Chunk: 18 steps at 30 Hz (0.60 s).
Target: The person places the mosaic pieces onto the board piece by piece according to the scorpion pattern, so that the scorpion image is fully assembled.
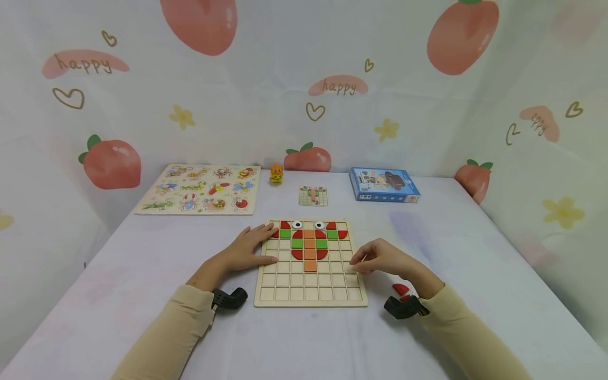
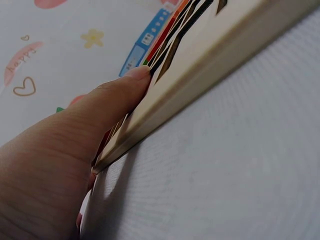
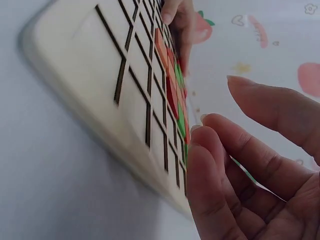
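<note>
A light wooden grid board (image 1: 285, 294) lies flat on the table, with red, green and orange tiles and two eye pieces in its upper half. My left hand (image 1: 244, 250) rests at the board's left edge, fingers stretched over its upper left cells and thumb on the rim in the left wrist view. Beside the right edge hovers my right hand (image 1: 385, 258), its fingers loosely bent. In the right wrist view a gap parts thumb and fingers (image 3: 240, 135), and I see no piece between them. Red pieces (image 1: 400, 289) lie by the right wrist, partly hidden.
Behind the board lies a small pattern card (image 1: 313, 196). An insect picture board (image 1: 199, 190) is at the back left, with an orange figurine (image 1: 276, 173) to its right. At the back right sits a blue box (image 1: 385, 184). A printed cloth (image 1: 266, 105) hangs behind.
</note>
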Each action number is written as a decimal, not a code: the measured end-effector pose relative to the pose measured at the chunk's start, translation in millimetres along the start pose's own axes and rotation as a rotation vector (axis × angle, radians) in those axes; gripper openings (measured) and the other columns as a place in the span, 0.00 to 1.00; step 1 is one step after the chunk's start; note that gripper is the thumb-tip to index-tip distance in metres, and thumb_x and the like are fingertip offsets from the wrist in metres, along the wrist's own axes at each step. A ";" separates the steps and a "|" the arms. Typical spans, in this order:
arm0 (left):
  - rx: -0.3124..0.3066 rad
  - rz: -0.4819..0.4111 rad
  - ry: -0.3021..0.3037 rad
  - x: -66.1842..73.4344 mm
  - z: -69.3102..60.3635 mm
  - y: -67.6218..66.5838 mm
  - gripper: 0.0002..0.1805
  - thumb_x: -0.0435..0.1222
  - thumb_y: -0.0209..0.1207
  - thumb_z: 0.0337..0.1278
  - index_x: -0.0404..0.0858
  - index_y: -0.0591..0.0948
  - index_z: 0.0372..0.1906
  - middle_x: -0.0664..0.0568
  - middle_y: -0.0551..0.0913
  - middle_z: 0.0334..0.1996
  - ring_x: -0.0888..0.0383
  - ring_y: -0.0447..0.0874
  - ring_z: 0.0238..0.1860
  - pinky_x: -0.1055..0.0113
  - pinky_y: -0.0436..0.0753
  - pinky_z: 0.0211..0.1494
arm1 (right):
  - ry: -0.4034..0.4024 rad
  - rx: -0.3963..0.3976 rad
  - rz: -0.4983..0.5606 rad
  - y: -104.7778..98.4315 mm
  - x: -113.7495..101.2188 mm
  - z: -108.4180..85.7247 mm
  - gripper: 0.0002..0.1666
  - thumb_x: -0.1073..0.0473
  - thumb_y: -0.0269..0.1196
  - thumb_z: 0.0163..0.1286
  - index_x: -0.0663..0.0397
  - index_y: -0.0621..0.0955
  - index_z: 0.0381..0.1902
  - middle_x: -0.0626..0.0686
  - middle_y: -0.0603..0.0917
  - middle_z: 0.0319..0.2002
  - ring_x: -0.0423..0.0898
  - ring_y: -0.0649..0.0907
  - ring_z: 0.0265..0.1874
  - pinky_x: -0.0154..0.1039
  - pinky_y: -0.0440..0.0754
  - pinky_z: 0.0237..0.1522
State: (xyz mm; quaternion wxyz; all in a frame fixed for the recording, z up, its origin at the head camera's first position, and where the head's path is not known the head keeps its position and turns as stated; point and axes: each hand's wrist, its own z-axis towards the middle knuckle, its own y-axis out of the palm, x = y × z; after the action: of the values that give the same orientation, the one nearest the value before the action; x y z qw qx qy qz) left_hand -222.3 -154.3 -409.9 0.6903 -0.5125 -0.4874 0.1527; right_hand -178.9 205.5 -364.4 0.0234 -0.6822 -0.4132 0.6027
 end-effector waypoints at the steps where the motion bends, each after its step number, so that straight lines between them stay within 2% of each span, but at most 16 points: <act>1: 0.001 0.002 0.001 0.1 -0.3 -0.6 0.46 0.58 0.59 0.51 0.43 0.58 0.72 0.48 0.54 0.73 0.46 0.46 0.74 0.44 0.40 0.74 | 0.001 0.006 -0.001 -1.8 2.3 -3.2 0.16 0.55 0.66 0.60 0.63 0.84 0.39 0.49 0.83 0.26 0.41 0.78 0.25 0.36 0.81 0.32; 5: 0.007 0.005 0.007 0.3 -1.1 -3.1 0.46 0.58 0.59 0.51 0.42 0.58 0.71 0.46 0.54 0.73 0.45 0.47 0.74 0.43 0.40 0.74 | 0.015 0.028 -0.004 -8.8 11.2 -16.3 0.16 0.55 0.66 0.59 0.63 0.84 0.39 0.48 0.81 0.23 0.42 0.76 0.24 0.36 0.80 0.30; 12: -0.001 -0.007 0.000 1.8 -1.6 -3.2 0.46 0.57 0.60 0.51 0.42 0.58 0.71 0.47 0.54 0.73 0.45 0.46 0.74 0.44 0.40 0.74 | 0.053 0.051 0.001 -17.7 25.3 -37.3 0.18 0.55 0.66 0.59 0.65 0.83 0.41 0.48 0.80 0.25 0.40 0.74 0.22 0.33 0.77 0.25; 15: -0.002 -0.002 -0.002 1.7 -1.4 -2.3 0.46 0.58 0.59 0.51 0.42 0.58 0.71 0.47 0.54 0.73 0.45 0.46 0.74 0.43 0.40 0.74 | 0.069 0.051 0.013 -19.7 32.2 -44.4 0.19 0.55 0.66 0.60 0.64 0.82 0.43 0.49 0.80 0.26 0.40 0.74 0.22 0.33 0.76 0.26; 18: 0.000 0.002 -0.002 1.1 -1.3 -1.5 0.46 0.59 0.59 0.51 0.42 0.58 0.71 0.47 0.54 0.73 0.45 0.47 0.74 0.43 0.40 0.74 | 0.066 0.044 0.018 -22.0 40.1 -50.4 0.20 0.55 0.66 0.60 0.65 0.82 0.45 0.51 0.83 0.31 0.39 0.76 0.25 0.32 0.78 0.29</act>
State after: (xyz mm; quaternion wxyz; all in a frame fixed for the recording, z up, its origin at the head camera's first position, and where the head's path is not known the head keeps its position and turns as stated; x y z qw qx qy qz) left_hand -221.1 -154.9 -408.0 0.6897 -0.5127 -0.4876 0.1542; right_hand -150.9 267.2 -371.2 0.0466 -0.7049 -0.3928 0.5888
